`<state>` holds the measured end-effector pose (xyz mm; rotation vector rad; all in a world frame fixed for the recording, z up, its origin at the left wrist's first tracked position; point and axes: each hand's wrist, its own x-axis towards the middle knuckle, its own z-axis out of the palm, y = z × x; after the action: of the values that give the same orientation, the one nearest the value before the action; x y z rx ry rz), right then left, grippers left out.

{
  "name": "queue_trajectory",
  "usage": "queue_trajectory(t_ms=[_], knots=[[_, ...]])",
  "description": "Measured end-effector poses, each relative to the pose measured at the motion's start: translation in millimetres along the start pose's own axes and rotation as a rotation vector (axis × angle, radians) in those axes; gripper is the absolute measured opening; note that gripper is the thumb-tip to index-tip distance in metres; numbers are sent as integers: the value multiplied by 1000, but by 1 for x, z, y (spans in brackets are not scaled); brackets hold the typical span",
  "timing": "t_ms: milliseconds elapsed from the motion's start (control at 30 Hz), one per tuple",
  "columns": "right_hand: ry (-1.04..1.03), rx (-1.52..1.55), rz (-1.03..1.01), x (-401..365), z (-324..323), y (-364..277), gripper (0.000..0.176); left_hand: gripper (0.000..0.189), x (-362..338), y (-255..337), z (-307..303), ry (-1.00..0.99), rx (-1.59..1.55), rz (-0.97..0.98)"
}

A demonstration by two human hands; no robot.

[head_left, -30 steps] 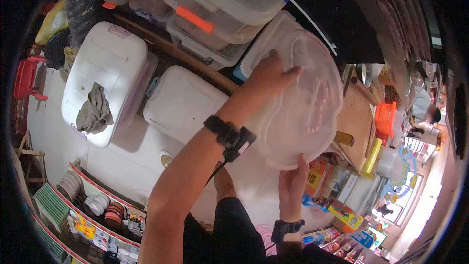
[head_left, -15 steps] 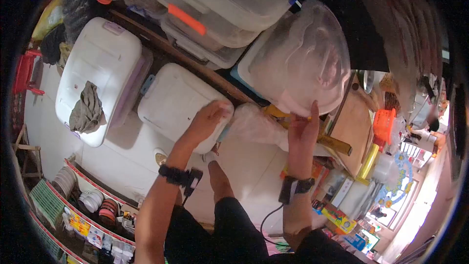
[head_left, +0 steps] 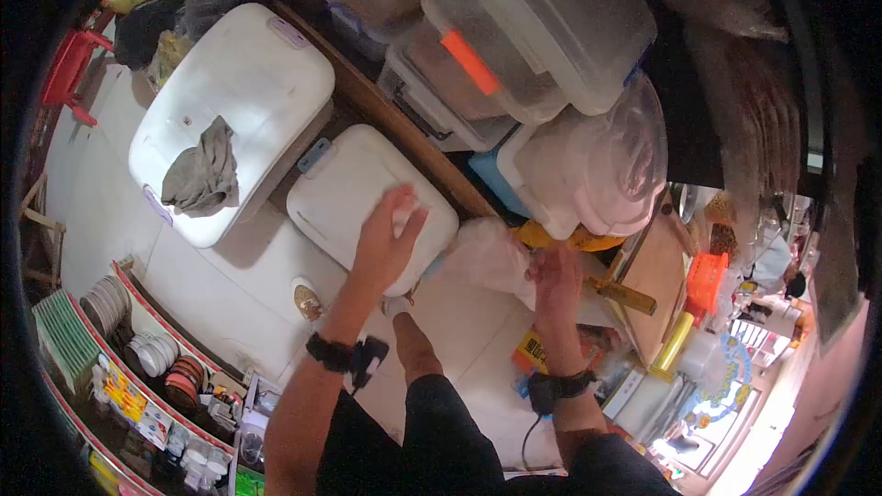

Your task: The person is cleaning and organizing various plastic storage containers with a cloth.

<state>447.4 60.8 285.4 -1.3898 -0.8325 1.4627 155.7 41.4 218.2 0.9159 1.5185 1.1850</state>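
Over the lid of the smaller white storage box point(head_left: 354, 179), my left hand point(head_left: 390, 234) is raised with fingers apart and nothing in it. My right hand point(head_left: 554, 280) is below the clear rounded plastic lid or tub point(head_left: 629, 161), its fingers curled and blurred; whether it holds anything is unclear. A translucent plastic bag point(head_left: 482, 257) lies between the hands, close to my right one. To the left is a larger white box point(head_left: 243, 73) with a grey cloth point(head_left: 202, 170) on its lid.
Clear bins with orange latches point(head_left: 469, 62) are stacked at the top. A shelf with bowls point(head_left: 152, 354) runs along the lower left. Wooden boards point(head_left: 660, 266), an orange basket point(head_left: 706, 283) and packages fill the right. A red stool point(head_left: 75, 73) stands far left.
My right hand has come down away from the clear rounded plastic piece and its fingers have curled. My left hand has lifted off the small box's lid edge. The view has shifted.
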Motion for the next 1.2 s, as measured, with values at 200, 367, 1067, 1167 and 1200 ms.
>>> queue_trajectory(t_ms=[200, 367, 1067, 1167, 1200], knots=[[112, -63, -329, 101, 115, -104, 53, 78, 138, 158, -39, 346, 43, 591], [-37, 155, -251, 129, 167, -144, 63, 87, 195, 181, -35, 136, 157, 566], [-569, -716, 358, -59, 19, 129, 77, 90, -175, -89, -89, -213, 62, -439], [-522, -715, 428, -25, 14, 182, 73, 90, -164, -216, -57, -161, 22, -203], [-531, -713, 446, -14, 14, 194, 73, 90, -151, -223, -52, -161, 119, -273]])
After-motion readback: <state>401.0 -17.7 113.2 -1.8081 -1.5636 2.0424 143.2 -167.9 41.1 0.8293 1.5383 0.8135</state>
